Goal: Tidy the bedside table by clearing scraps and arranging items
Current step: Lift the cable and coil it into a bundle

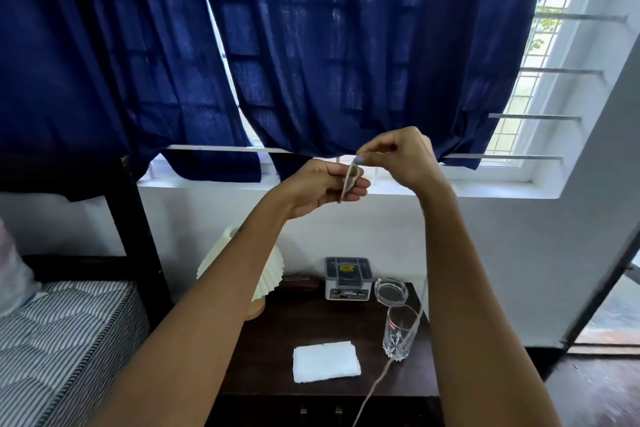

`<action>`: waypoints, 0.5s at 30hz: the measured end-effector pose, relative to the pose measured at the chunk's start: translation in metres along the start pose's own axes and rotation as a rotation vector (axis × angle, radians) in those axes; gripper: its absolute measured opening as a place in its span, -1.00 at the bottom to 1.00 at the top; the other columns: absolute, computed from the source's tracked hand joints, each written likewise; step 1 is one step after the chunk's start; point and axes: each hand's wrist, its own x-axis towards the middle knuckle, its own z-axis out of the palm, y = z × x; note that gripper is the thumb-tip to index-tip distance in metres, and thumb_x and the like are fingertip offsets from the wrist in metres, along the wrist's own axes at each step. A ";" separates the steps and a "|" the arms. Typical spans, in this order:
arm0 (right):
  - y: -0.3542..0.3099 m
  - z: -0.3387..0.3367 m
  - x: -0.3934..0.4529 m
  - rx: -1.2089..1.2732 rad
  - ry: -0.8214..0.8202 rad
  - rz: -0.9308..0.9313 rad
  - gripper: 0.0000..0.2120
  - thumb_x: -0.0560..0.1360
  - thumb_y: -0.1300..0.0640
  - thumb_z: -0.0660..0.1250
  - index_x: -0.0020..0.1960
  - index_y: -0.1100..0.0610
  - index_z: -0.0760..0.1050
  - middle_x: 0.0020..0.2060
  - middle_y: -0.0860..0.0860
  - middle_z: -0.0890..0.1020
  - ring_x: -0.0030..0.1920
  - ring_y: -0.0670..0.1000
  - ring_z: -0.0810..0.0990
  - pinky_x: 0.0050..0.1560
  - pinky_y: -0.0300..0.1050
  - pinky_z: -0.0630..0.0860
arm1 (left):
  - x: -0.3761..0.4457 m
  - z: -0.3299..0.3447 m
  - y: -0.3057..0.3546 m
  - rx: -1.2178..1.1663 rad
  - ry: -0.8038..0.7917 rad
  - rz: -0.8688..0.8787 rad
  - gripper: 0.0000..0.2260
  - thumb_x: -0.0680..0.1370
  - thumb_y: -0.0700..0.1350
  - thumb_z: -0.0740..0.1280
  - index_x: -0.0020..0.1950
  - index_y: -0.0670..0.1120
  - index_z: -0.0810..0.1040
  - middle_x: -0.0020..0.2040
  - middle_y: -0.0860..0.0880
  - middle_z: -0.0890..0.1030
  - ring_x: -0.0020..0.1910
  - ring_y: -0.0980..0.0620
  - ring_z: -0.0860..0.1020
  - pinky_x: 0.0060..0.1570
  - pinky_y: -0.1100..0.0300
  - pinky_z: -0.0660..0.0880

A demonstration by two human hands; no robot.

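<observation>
A length of pale string [349,177] is being wound around the extended fingers [356,189] of the left hand [322,187], while its upper end is being pinched between thumb and fingertips of the right hand [398,156], both raised in front of the blue curtain [311,45]. The loose tail is being trailed down past the drinking glass [400,333] and off the front of the dark surface [277,340]. Tidying is judged partly done: a folded white cloth [325,361], glass ashtray [391,291], small grey organiser box [347,278] and pleated lamp [242,263] are being left standing there, and the string is not yet being put away.
</observation>
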 end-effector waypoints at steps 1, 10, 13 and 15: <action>0.002 -0.002 0.001 0.051 0.016 -0.012 -0.95 0.35 0.15 0.50 -0.19 0.10 0.68 -0.33 -0.12 0.66 -0.29 -0.22 0.59 -0.14 -0.40 0.45 | -0.003 -0.001 0.005 -0.048 -0.046 -0.018 -0.76 0.57 -0.38 0.17 0.18 -0.37 0.52 -0.11 -0.16 0.66 -0.18 0.02 0.67 0.00 0.18 0.62; 0.022 0.016 -0.008 0.689 0.169 0.186 -0.94 0.48 0.15 0.38 -0.11 0.11 0.63 -0.32 -0.04 0.65 -0.56 -0.16 0.25 -0.52 -0.33 0.20 | -0.002 0.012 0.028 -0.359 -0.063 0.007 -0.71 0.57 -0.32 0.05 0.12 -0.34 0.52 -0.31 -0.02 0.57 -0.33 0.13 0.47 -0.31 0.33 0.50; 0.028 0.031 -0.016 0.845 0.217 0.309 -0.91 0.51 0.10 0.34 -0.11 0.05 0.62 -0.28 0.01 0.58 -0.54 -0.15 0.24 -0.48 -0.30 0.17 | 0.001 0.021 0.033 -0.477 -0.057 0.000 -0.76 0.58 -0.34 0.07 0.06 -0.36 0.51 -0.30 -0.05 0.55 -0.36 0.15 0.48 -0.31 0.35 0.50; 0.029 0.044 -0.022 0.970 0.229 0.379 -0.86 0.54 0.11 0.30 -0.17 0.04 0.59 -0.34 0.00 0.53 -0.56 -0.17 0.24 -0.50 -0.30 0.15 | 0.004 0.030 0.035 -0.561 -0.031 0.000 -0.78 0.60 -0.35 0.07 0.03 -0.38 0.50 -0.28 -0.07 0.54 -0.38 0.16 0.52 -0.32 0.35 0.52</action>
